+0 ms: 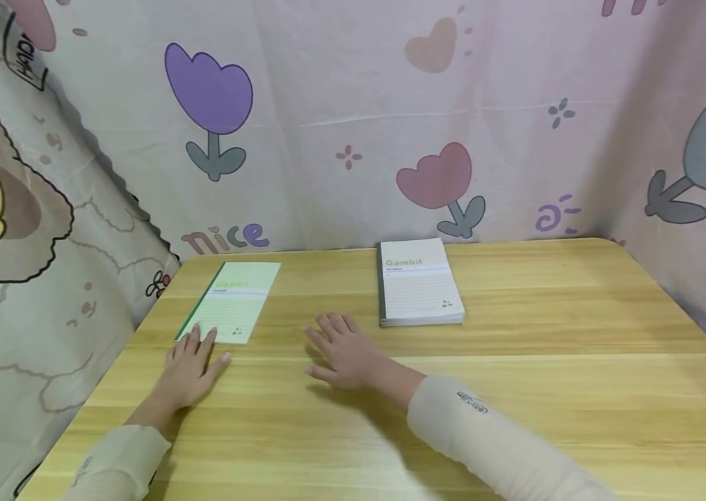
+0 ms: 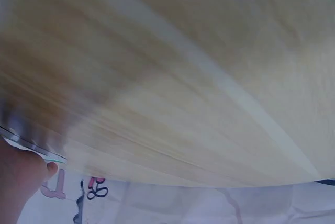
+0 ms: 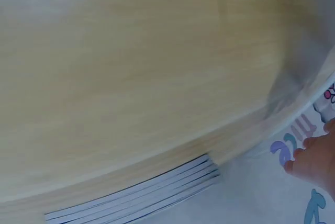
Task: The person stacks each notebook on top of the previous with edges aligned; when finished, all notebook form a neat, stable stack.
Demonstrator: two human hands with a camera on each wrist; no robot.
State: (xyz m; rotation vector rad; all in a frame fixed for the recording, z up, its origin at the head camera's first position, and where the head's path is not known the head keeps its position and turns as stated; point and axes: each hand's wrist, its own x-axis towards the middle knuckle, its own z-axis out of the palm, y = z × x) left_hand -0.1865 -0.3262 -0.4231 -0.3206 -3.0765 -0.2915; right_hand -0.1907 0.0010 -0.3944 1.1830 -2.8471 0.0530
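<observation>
A thin notebook [image 1: 234, 303] with a green spine and "Gambit" on its pale cover lies flat at the left of the table. My left hand [image 1: 188, 370] has its fingers extended onto the lower edge of this notebook, thumb spread to the side. Farther right, a stack of notebooks [image 1: 420, 282] with a dark spine lies near the back edge; its layered page edges [image 3: 141, 195] show in the right wrist view. My right hand [image 1: 353, 353], fingers spread and holding nothing, is over the table just in front and to the left of that stack.
The wooden table [image 1: 553, 396] has light yellow grain and a rounded back corner. A patterned cloth [image 1: 321, 90] with tulips and hearts hangs behind it, and printed cloth also covers both sides.
</observation>
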